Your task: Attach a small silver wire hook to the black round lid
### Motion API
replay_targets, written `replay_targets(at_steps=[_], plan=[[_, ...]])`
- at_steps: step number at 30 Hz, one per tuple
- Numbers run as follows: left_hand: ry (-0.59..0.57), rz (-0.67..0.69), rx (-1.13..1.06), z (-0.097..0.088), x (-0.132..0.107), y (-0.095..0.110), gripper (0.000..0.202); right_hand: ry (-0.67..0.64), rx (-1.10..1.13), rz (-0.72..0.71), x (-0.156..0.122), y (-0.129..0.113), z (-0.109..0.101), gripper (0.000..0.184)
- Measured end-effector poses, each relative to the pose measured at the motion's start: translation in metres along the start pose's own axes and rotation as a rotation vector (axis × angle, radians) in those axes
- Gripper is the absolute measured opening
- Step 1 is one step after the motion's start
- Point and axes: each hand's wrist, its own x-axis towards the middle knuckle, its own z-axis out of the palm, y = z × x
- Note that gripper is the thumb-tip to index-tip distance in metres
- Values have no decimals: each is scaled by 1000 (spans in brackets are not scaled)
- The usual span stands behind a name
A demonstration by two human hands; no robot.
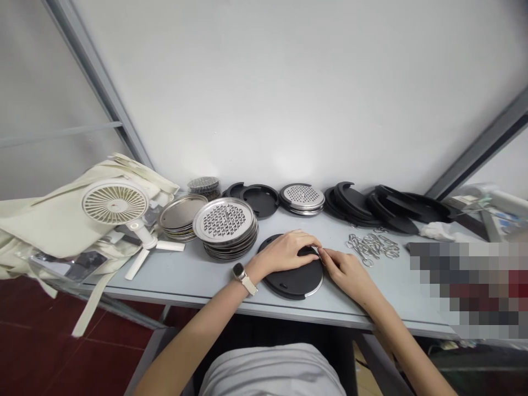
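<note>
A round black plastic holder (289, 279) lies on the table in front of me, with a strip of shiny metal edge showing at its lower right. My left hand (284, 254), with a watch on the wrist, rests over it; thumb and fingers close in on its right rim. At that same rim my right hand (339, 266) is pinched, its fingertips meeting those of the left. What sits between the right fingertips is too small to make out. Just left stands a stack of round metal grater discs (225, 221). Loose wire clips (373, 246) are piled beyond my right hand.
Along the wall are more discs (183, 213), a grater disc in a black holder (303, 197) and several black holders (355, 202). A white fan (115, 203) and cream bag (45, 220) occupy the left end. A blurred patch covers the right end.
</note>
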Motion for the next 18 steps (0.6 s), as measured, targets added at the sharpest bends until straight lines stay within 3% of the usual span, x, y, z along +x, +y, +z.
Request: replay_targets(at_steps=[18], plan=[[52, -3, -124, 5, 2, -7, 19, 43, 100, 11, -1, 4, 0, 36]])
